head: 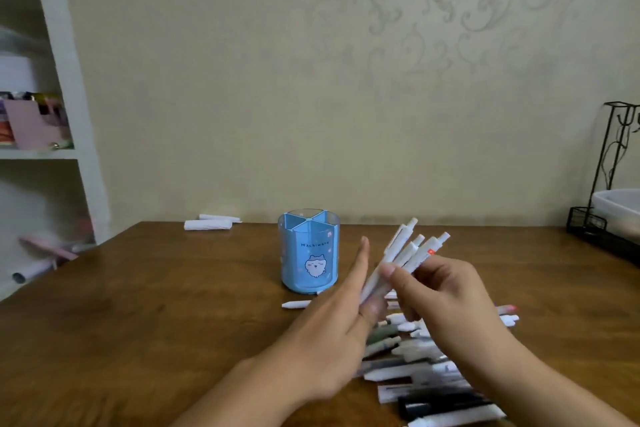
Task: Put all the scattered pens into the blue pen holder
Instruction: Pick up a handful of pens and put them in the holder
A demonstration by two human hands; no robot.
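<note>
The blue pen holder [309, 251] stands upright on the wooden table, its divided top showing no pens. Just right of it my right hand [446, 298] grips a bundle of white pens [412, 250], tips pointing up and to the right. My left hand [332, 333] is held flat with straight fingers against the lower ends of that bundle. A pile of scattered pens [426, 374], white, grey and black, lies on the table under and in front of both hands. One white pen [296, 304] lies alone at the holder's base.
Two white rolled items [209, 222] lie at the table's far edge by the wall. A black wire rack with a white tray [613, 215] stands at the far right. White shelves [41, 114] rise at the left.
</note>
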